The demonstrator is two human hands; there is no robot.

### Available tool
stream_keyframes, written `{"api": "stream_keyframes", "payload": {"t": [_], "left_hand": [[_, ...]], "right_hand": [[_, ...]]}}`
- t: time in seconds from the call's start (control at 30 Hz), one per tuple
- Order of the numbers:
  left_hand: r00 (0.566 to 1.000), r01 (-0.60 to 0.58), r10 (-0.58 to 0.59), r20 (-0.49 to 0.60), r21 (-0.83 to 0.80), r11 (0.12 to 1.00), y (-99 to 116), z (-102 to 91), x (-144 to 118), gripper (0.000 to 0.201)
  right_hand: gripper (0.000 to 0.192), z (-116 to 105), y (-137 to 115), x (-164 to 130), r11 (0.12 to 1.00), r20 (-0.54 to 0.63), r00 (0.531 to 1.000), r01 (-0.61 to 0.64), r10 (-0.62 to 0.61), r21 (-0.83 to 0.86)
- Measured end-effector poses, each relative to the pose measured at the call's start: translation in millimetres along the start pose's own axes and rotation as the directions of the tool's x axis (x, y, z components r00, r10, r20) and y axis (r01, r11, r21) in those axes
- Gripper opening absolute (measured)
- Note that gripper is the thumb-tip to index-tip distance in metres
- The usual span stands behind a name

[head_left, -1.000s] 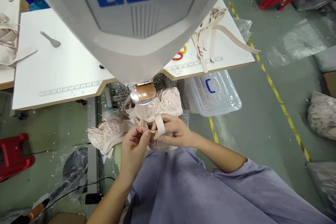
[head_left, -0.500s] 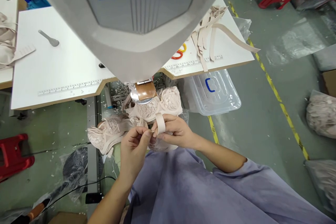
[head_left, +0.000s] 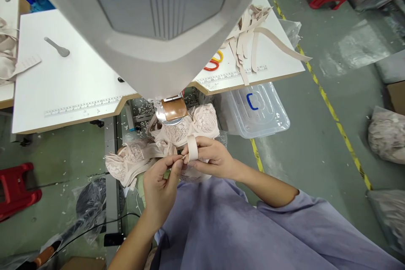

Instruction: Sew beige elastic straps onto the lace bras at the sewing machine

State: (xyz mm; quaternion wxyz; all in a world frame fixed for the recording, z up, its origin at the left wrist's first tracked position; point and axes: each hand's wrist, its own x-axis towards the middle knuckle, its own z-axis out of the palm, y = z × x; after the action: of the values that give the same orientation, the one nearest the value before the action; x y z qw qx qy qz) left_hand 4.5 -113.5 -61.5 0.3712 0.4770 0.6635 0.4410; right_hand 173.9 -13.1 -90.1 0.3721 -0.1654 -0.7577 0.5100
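My left hand [head_left: 160,183] is closed in a pinch, thumb and forefinger meeting right beside the fingertips of my right hand. What sits in that pinch is too small to make out. A curled beige strap [head_left: 193,148] is held by my right hand [head_left: 213,159], its loop standing up over the fingers. Below and behind the hands lie beige lace bras: one bra [head_left: 205,120] under the machine head and another bra [head_left: 126,161] to the left. More lace shows partly hidden beneath my right hand.
The sewing machine head [head_left: 164,61] hangs over the white table [head_left: 76,80]. Cut straps [head_left: 245,42] and scissors with red and yellow handles [head_left: 212,64] lie on its right part. A lidded clear plastic box [head_left: 265,112] stands below. A red stool [head_left: 19,190] is at left.
The view has shifted slightly. Both hands stay together at nearly the same place, and the left hand has tilted a little outward to the left.
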Motion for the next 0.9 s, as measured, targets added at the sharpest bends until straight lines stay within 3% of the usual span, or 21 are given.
{"api": "stream_keyframes", "payload": {"t": [0.17, 0.4, 0.6, 0.73, 0.8, 0.9], "left_hand": [[0.997, -0.07, 0.075, -0.031, 0.128, 0.989, 1, -0.8, 1, 0.015], [0.991, -0.126, 0.131, -0.025, 0.137, 0.983, 0, -1.1, 2, 0.016], [0.997, -0.07, 0.071, 0.004, 0.165, 0.984, -2, -1.7, 2, 0.017], [0.996, 0.088, -0.085, 0.034, -0.085, 0.992, -16, 1.3, 7, 0.033], [0.989, 0.104, -0.076, 0.129, -0.222, 0.969, -26, 8.6, 12, 0.047], [0.969, 0.08, -0.018, 0.245, -0.249, 0.965, -36, 25.2, 17, 0.056]], "right_hand": [[0.013, -1, -2, 1, 1.0, 0.017, 1.0, -0.008, 0.008, 0.013], [0.014, -4, -8, 6, 0.988, 0.097, 0.988, -0.126, 0.118, 0.087], [0.014, -3, -10, 7, 0.993, 0.09, 0.989, -0.12, 0.121, -0.015], [0.014, 0, -11, 7, 0.991, 0.035, 0.99, -0.137, 0.137, -0.013], [0.014, 0, -14, 9, 0.981, -0.007, 0.982, -0.191, 0.191, 0.032], [0.016, -4, -21, 17, 0.946, -0.074, 0.947, -0.304, 0.314, 0.116]]}}
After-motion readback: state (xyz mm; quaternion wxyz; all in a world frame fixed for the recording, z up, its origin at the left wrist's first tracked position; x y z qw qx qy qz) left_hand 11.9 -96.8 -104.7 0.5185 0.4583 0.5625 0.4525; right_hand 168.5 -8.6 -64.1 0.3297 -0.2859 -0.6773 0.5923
